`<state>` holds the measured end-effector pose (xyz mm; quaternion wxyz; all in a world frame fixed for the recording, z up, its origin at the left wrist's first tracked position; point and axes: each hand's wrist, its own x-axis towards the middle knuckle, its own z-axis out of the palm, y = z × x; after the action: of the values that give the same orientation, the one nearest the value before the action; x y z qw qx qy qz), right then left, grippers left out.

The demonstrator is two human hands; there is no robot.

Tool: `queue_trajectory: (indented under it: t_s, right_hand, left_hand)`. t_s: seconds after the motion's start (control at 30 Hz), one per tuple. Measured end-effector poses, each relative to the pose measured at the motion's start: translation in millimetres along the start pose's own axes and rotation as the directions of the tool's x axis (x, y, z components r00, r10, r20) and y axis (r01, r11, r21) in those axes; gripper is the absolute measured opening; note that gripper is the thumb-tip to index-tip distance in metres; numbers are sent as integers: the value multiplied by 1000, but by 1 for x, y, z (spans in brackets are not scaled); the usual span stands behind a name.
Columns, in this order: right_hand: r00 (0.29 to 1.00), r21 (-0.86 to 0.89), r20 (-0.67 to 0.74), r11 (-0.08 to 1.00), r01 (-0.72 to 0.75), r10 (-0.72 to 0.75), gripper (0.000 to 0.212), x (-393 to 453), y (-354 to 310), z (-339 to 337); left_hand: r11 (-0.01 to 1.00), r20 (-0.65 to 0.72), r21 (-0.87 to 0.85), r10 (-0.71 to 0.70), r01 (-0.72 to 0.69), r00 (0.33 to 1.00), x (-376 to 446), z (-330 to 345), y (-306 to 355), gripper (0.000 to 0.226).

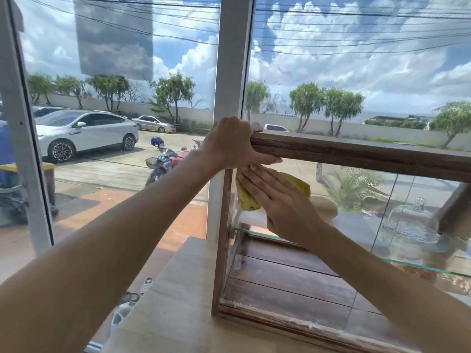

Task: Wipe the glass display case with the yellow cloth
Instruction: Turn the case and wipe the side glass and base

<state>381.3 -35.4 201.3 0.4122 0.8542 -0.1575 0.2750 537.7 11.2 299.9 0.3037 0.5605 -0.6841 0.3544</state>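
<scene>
Clearly the yellow cloth (254,197) is soft and light, spread under the flat, straight fingers of the right hand (277,200) against the upper left of the glass display case (356,154) on the desk (173,301). The left hand (232,143) clamps the wooden top rail. Glass panes look fragile and slippery; the stiff frame is probably the safer hold.

Head view, sole camera: worn on the person's head, facing forward and slightly down, close over the wooden-framed glass display case (356,154) on the counter (163,314), shop window (114,123) beyond.
</scene>
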Motion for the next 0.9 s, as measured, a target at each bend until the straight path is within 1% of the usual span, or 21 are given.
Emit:
queue_trajectory:
  t_s: [0.07,0.2,0.3,0.37,0.53,0.7,0.9]
  right_hand:
    - [1000,8,14,1000,16,-16,72,8,-1,0]
    - [999,52,36,999,1,-3,78,11,-1,0]
    - [999,108,33,994,-11,7,76,11,-2,0]
    - [998,126,57,992,-8,1,71,7,-7,4]
    - [991,127,124,991,32,-48,66,-21,-31,23]
    - [983,134,166,989,62,-84,69,-49,-58,43]
    - [956,202,269,977,65,-119,74,-79,-87,67]
  left_hand:
    - [1000,-6,5,4,-4,1000,0,-1,1,77]
    - [1000,-31,2,11,-11,999,-2,-1,1,77]
    - [1000,-40,-10,16,-16,999,-2,-1,2,77]
    - [1000,-48,-20,20,-21,999,-2,-1,2,76]
    - [999,-50,-34,15,-17,999,-1,0,1,77]
    - [999,-46,-53,11,-13,999,0,2,0,84]
    - [999,-58,-37,-1,-2,998,1,2,0,82]
